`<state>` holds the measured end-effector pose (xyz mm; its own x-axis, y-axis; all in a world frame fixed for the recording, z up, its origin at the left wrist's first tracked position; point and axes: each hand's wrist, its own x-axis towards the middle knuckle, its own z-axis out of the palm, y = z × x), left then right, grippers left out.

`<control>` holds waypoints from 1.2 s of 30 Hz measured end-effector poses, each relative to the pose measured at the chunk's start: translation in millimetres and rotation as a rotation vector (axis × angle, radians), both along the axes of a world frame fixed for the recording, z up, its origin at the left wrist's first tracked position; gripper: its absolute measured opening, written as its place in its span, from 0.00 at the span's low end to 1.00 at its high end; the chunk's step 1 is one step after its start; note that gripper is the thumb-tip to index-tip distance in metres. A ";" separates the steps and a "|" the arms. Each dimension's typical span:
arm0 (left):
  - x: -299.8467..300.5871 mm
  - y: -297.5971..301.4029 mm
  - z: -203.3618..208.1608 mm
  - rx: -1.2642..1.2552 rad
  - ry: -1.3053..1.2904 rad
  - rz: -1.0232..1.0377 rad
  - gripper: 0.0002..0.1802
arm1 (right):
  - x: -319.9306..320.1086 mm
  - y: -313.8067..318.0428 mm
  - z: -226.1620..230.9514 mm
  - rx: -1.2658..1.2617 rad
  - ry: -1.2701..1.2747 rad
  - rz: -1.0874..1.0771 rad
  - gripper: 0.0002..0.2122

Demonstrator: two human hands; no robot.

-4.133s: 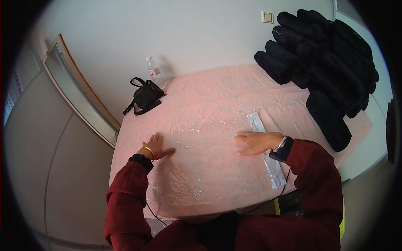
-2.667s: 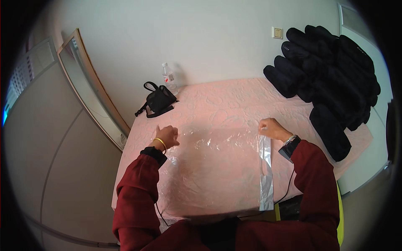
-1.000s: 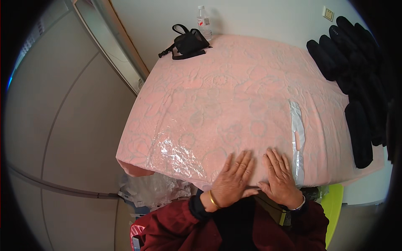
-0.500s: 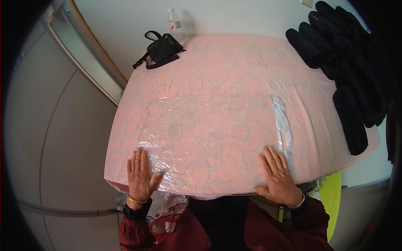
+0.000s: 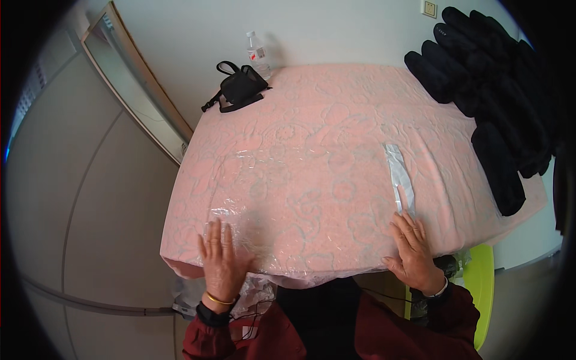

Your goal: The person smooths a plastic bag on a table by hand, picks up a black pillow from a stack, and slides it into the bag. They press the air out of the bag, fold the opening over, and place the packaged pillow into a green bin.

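A clear plastic bag (image 5: 288,198) lies flat and slightly wrinkled on the pink patterned blanket (image 5: 342,90) that covers the table. Along its right end runs a white strip (image 5: 393,165) with a long handle slot. Fingers spread, my left hand (image 5: 221,261) is over the bag's near left part; its thumb is blurred, and I cannot tell whether the palm touches. My right hand (image 5: 414,252) rests by the near edge with fingers stretched out, their tips over the lower end of the white strip. Neither hand grips anything.
A small black strapped bag (image 5: 243,87) and a clear bottle (image 5: 258,55) stand at the back left by the wall. Long black padded rolls (image 5: 498,120) are heaped at the right. Below the near edge are crumpled plastic (image 5: 255,294) and a lime-green surface (image 5: 485,288).
The view has tilted up and shifted a little. My right hand has moved right, onto the strip's lower end. My left hand has moved slightly, its thumb now smeared by motion.
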<state>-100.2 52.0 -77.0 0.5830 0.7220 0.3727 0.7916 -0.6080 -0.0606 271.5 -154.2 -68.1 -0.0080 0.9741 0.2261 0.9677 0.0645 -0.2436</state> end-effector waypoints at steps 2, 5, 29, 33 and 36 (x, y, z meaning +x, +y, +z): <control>35.4 -24.3 14.0 -0.146 -0.122 -0.240 0.51 | -7.9 7.8 7.2 0.047 0.024 0.047 0.39; 94.9 -56.3 5.9 -0.265 -0.171 -0.505 0.53 | -27.3 24.9 8.8 0.068 0.064 0.111 0.39; -16.8 9.3 -16.6 -0.066 -0.017 -0.037 0.59 | -10.1 16.2 -1.1 -0.107 -0.090 -0.002 0.53; -25.7 0.7 -21.9 -0.061 -0.002 -0.055 0.62 | -11.6 3.4 4.0 -0.114 -0.036 0.005 0.51; -35.3 -7.3 -20.3 -0.106 0.018 -0.072 0.64 | -7.2 -10.9 5.9 -0.093 0.038 0.027 0.49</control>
